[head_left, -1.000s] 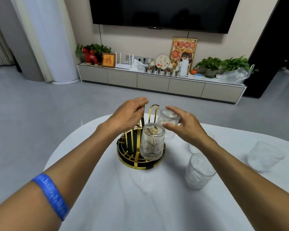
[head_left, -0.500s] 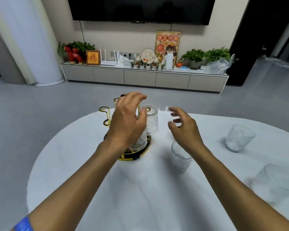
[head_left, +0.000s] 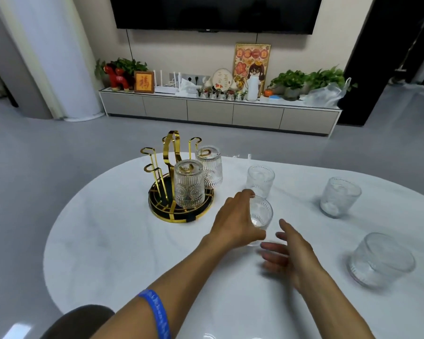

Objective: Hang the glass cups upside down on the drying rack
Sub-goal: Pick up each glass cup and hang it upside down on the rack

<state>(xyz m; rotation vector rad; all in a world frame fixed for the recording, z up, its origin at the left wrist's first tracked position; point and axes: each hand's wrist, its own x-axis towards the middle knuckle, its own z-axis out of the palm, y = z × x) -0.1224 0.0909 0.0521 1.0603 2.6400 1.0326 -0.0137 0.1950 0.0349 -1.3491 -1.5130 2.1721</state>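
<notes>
A gold wire drying rack (head_left: 171,152) on a round black and gold tray (head_left: 157,206) stands on the white table. Two ribbed glass cups hang upside down on it: a near one (head_left: 188,184) and a far one (head_left: 209,168). My left hand (head_left: 235,221) wraps around an upright glass cup (head_left: 261,215) just right of the rack. My right hand (head_left: 288,255) hovers beside that cup with its fingers spread, holding nothing. Another upright cup (head_left: 260,179) stands behind the gripped one.
Two more upright glass cups stand at the right, one farther back (head_left: 339,196) and one near the table's edge (head_left: 380,259). A dark chair back (head_left: 76,321) shows at the lower left. A TV cabinet (head_left: 218,111) lines the far wall.
Both hands left the rack and came back toward me and to the right. My left hand closed around the upright cup beside the rack. The camera view shifted left.
</notes>
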